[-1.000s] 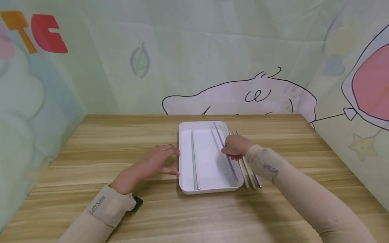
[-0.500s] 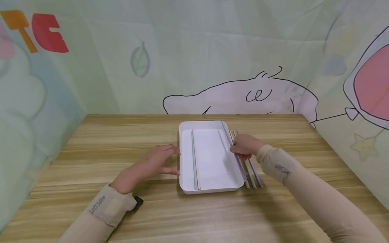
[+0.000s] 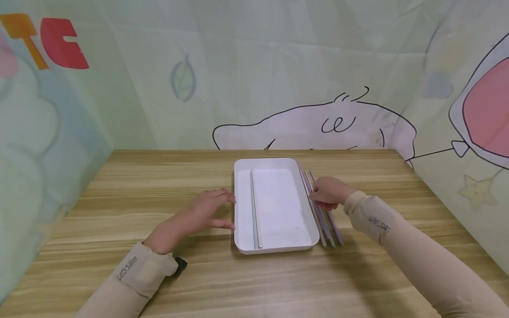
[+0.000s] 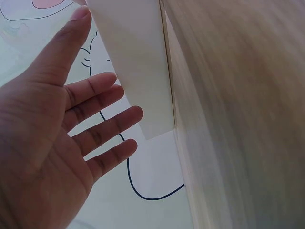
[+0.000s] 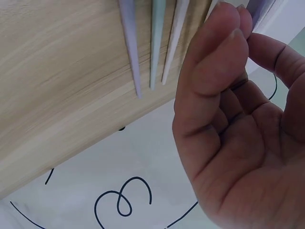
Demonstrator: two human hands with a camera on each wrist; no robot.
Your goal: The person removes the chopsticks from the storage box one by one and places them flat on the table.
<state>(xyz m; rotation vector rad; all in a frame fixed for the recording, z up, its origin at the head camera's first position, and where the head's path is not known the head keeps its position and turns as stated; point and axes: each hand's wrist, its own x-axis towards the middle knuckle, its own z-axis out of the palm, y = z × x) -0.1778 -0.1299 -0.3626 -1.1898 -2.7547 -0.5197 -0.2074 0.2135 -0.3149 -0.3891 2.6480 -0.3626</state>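
Observation:
My right hand pinches a purple chopstick between thumb and fingertips, just outside the right wall of the white tray. It overlaps the chopsticks lying on the table there: a pinkish one, a green one and another purple one. A green chopstick and a pale one lie side by side in the left part of the tray. Beside the tray's left wall, my left hand has its fingers and thumb spread, the tips right at the wall.
The tray stands on a wood-grain table. Behind and beside the table hangs a printed cloth with cartoon drawings. A dark band shows at the left sleeve's cuff.
My right hand has carried the purple chopstick rightward, from above the tray over its right wall to the chopsticks beside it. The left hand and the tray have stayed put.

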